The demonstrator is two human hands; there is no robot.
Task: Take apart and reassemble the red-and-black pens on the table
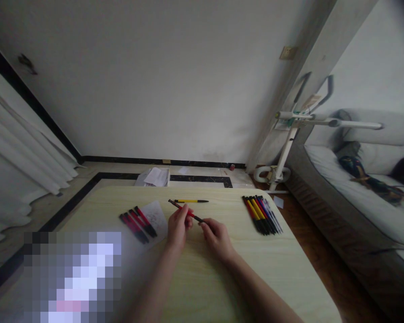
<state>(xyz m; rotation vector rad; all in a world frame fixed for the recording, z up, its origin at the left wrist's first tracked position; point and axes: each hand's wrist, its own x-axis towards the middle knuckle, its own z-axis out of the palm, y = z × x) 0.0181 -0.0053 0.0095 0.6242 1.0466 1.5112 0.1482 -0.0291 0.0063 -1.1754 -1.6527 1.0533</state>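
Above the middle of the table, my left hand (178, 225) is closed around the red body of a red and black pen (191, 214). My right hand (218, 237) pinches the black end of the same pen, which slants down to the right. Just beyond my hands lies a yellow pen (191, 201) with dark ends. To the left, several red and black pens (139, 223) rest on or beside a sheet of paper (159, 218) with faint marks. On the right is a row of several pens (260, 215) in red, yellow, blue and clear, laid side by side.
The pale wooden table (202, 278) has rounded corners. Behind it on the floor sits a white box with papers (156, 177). A white exercise machine (286, 148) and a grey sofa (366, 179) stand to the right. A white curtain (16, 157) hangs left. A blurred patch covers the lower left.
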